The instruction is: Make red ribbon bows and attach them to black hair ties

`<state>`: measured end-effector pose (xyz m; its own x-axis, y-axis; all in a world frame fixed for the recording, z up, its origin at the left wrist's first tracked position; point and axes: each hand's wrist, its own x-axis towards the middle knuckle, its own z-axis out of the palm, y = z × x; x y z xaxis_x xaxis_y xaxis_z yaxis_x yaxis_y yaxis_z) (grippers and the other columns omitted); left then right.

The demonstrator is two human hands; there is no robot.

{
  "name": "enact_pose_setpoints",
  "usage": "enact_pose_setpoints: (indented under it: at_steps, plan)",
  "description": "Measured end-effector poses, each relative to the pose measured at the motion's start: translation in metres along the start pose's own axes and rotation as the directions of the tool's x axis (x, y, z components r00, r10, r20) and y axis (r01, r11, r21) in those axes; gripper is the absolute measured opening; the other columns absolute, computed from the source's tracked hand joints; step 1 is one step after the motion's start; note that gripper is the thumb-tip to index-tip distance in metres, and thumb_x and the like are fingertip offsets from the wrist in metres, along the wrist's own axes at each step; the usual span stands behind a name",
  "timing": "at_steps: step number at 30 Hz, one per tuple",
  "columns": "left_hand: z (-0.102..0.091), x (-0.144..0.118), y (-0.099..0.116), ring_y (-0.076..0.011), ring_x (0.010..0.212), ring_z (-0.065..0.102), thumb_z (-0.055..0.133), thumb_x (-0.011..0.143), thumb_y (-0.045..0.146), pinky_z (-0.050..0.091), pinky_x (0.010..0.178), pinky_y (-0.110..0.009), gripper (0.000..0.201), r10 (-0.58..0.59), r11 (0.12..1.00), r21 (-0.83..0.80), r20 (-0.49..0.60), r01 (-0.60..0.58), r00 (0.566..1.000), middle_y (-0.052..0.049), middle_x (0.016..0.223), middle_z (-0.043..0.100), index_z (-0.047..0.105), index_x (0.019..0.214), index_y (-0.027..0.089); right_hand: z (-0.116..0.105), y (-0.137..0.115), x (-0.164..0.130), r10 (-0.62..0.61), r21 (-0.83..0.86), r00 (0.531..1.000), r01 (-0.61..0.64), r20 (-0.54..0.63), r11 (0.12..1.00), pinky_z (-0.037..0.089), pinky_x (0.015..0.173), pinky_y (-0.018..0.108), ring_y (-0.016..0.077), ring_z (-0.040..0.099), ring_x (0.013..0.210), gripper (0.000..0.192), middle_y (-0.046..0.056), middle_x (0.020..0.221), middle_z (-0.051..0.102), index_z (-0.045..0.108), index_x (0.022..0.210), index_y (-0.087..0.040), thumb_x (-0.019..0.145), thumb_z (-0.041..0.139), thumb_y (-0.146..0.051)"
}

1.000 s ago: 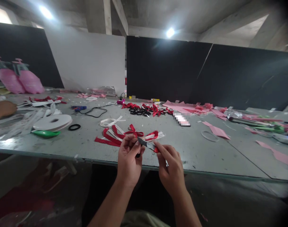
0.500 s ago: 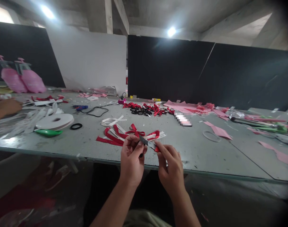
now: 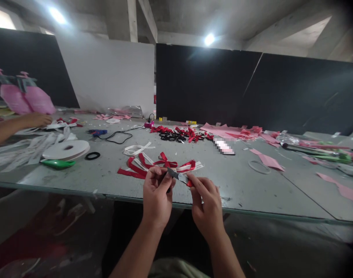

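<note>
We see red ribbon strips (image 3: 131, 173) with white, faintly printed ribbon (image 3: 198, 165) among them. On the near side of these red ribbon strips, our silvery-grey piece (image 3: 182, 177) shows bright red at its right end. To their left we have a white spool (image 3: 54, 149), a black ring (image 3: 92, 158) and a blue glue gun (image 3: 100, 133); behind them, red ribbon bits (image 3: 192, 134) and black bands (image 3: 165, 136); to their right, pink paper (image 3: 270, 162).

- A craft workshop: long grey worktable (image 3: 242, 185)
- Beyond the fingers (image 3: 198, 182), piled red fabric ribbons (image 3: 191, 133) with round black bands (image 3: 164, 136)
- To their left, a round white reel (image 3: 78, 148)
- High above, grey concrete ceiling (image 3: 182, 19)
</note>
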<state>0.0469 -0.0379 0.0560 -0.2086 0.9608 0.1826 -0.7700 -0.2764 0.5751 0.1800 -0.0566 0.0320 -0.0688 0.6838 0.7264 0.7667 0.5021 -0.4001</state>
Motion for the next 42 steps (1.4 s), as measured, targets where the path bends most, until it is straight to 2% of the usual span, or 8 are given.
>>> enact_pose_setpoints:
  at_steps: [9, 13, 25, 35, 42]
  plan:
    - [0.0029, -0.0018, -0.0023, -0.0068, 0.066, 0.055, 0.079, 0.064, 0.008, 0.047, 0.065, -0.017, 0.038, -0.037, 0.999, -0.028, -0.037, 0.036, 0.999, 0.004, 0.077, 0.06, 0.045, 0.076, 0.019, -0.0038, 0.0004, -0.0011, -0.006, -0.002, 1.0, 0.006, 0.0, 1.0, 0.038, 0.08, 0.037, 0.02, 0.055, 0.091, 0.039, 0.005, 0.101, 0.061, 0.054, 0.131, -0.028, 0.095, 0.044, -0.015]
    - [0.0019, -0.001, -0.0044, -0.0057, 0.061, 0.052, 0.079, 0.064, 0.008, 0.043, 0.059, -0.015, 0.039, -0.013, 1.0, -0.018, -0.024, 0.012, 1.0, 0.004, 0.075, 0.06, 0.043, 0.075, 0.019, -0.0038, 0.002, -0.0014, -0.018, -0.028, 1.0, 0.018, -0.009, 0.999, 0.038, 0.081, 0.038, 0.0203, 0.056, 0.09, 0.036, 0.005, 0.1, 0.061, 0.056, 0.128, -0.027, 0.095, 0.046, -0.016]
    - [0.0023, 0.0004, -0.0028, -0.0064, 0.062, 0.052, 0.078, 0.064, 0.008, 0.043, 0.059, -0.016, 0.039, -0.026, 1.0, -0.013, -0.048, 0.026, 0.998, 0.004, 0.075, 0.059, 0.043, 0.074, 0.019, -0.0008, 0.0019, -0.0024, -0.01, -0.056, 1.0, 0.009, -0.018, 0.998, 0.038, 0.081, 0.038, 0.0203, 0.056, 0.091, 0.038, 0.005, 0.101, 0.061, 0.055, 0.129, -0.026, 0.095, 0.045, -0.015]
    - [0.0004, 0.0017, -0.0016, -0.0062, 0.059, 0.05, 0.077, 0.066, 0.009, 0.042, 0.059, -0.017, 0.037, 0.007, 1.0, -0.009, -0.026, -0.008, 1.0, 0.003, 0.076, 0.06, 0.043, 0.074, 0.019, -0.0027, 0.0008, -0.0029, -0.004, -0.058, 1.0, 0.003, -0.021, 0.998, 0.038, 0.081, 0.037, 0.02, 0.056, 0.09, 0.036, 0.005, 0.1, 0.062, 0.057, 0.128, -0.028, 0.095, 0.046, -0.017]
    - [0.0012, 0.0023, -0.0034, -0.0062, 0.06, 0.049, 0.077, 0.067, 0.009, 0.041, 0.058, -0.016, 0.036, -0.025, 1.0, -0.018, -0.012, 0.025, 1.0, 0.003, 0.076, 0.06, 0.043, 0.074, 0.019, -0.0029, 0.0037, -0.0023, 0.006, -0.061, 1.0, -0.007, -0.016, 0.998, 0.038, 0.081, 0.038, 0.02, 0.056, 0.09, 0.035, 0.005, 0.1, 0.062, 0.057, 0.127, -0.027, 0.095, 0.046, -0.017]
